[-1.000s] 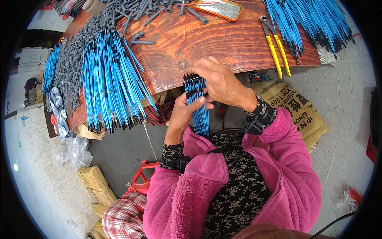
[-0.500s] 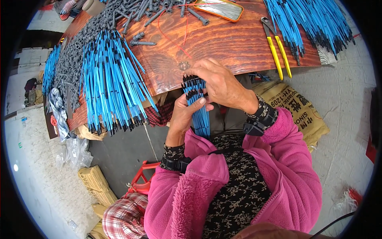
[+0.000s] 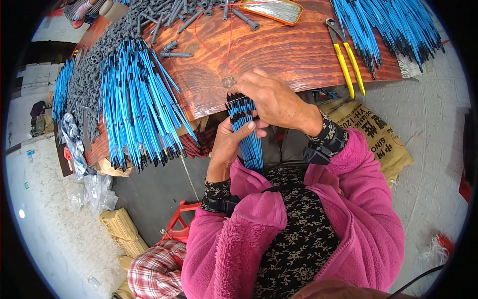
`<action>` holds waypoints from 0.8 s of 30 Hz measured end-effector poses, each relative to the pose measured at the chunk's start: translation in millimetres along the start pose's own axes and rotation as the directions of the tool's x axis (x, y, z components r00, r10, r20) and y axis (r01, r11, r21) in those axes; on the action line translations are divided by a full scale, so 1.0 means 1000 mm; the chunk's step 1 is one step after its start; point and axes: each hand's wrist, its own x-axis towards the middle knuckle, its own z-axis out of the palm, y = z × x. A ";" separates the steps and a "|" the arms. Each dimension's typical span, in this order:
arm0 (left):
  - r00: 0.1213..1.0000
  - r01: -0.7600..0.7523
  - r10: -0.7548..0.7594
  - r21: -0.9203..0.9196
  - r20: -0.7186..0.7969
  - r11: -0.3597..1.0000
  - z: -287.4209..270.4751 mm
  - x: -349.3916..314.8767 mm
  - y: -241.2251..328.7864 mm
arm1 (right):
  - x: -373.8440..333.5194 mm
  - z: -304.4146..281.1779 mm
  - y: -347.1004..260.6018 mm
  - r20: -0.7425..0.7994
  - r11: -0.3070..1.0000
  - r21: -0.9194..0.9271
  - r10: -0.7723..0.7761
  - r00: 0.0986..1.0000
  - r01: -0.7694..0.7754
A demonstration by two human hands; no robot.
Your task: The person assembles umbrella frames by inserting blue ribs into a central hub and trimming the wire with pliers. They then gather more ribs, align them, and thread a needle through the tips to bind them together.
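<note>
My left hand [image 3: 230, 142] is wrapped round a bundle of thin blue rods with black tips [image 3: 251, 149], its thumb lying across the front. The bundle stands nearly upright at the table's near edge, black ends at the top. Over those ends bends my right hand [image 3: 271, 102], with thumb and fingers drawn together at the bundle's upper right side. Whatever its fingertips pinch is hidden behind the hand. To the left, a large fan of similar blue rods [image 3: 139, 104] hangs over the table edge.
On the wooden table [image 3: 279, 55] lie yellow-handled pliers [image 3: 350, 65], a tray of thin silvery pins [image 3: 279, 9], red thread [image 3: 196, 35] and a heap of grey plastic plugs [image 3: 87, 94]. More blue rods [image 3: 393, 30] lie at the far right. Below stand a red stool [image 3: 179, 222] and a yellow sack [image 3: 371, 134].
Both hands and the bundle keep almost the same place. My right hand has shifted very slightly left at the black tips; the whole view has moved a little.
</note>
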 end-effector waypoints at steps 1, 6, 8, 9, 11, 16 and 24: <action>1.000 0.001 -0.001 0.004 0.001 1.000 -0.001 0.000 0.000 | 0.000 0.000 0.000 0.002 1.000 -0.010 -0.002 1.000 0.002; 0.999 0.008 -0.007 -0.015 0.037 1.000 -0.002 0.000 0.001 | 0.000 0.002 0.007 -0.003 0.999 0.030 -0.014 1.000 0.014; 0.999 0.007 -0.006 -0.014 0.039 1.000 -0.001 0.000 0.001 | 0.000 0.002 0.009 -0.001 0.998 0.059 -0.022 1.000 0.022; 0.999 0.005 -0.005 -0.014 0.040 1.000 -0.001 0.000 0.001 | 0.000 0.002 0.009 0.000 0.997 0.073 -0.026 1.000 0.026; 0.999 0.005 -0.004 -0.013 0.042 1.000 -0.001 -0.001 0.001 | 0.000 0.002 0.008 0.011 0.998 0.062 -0.008 1.000 0.007; 0.999 0.012 -0.012 0.022 0.035 1.000 -0.007 0.001 -0.003 | 0.004 0.005 0.000 0.060 1.000 0.010 -0.010 0.998 0.009; 0.998 -0.058 0.058 0.005 -0.027 0.998 -0.001 0.003 -0.013 | 0.002 -0.020 -0.001 -0.122 0.986 0.124 -0.097 0.988 0.112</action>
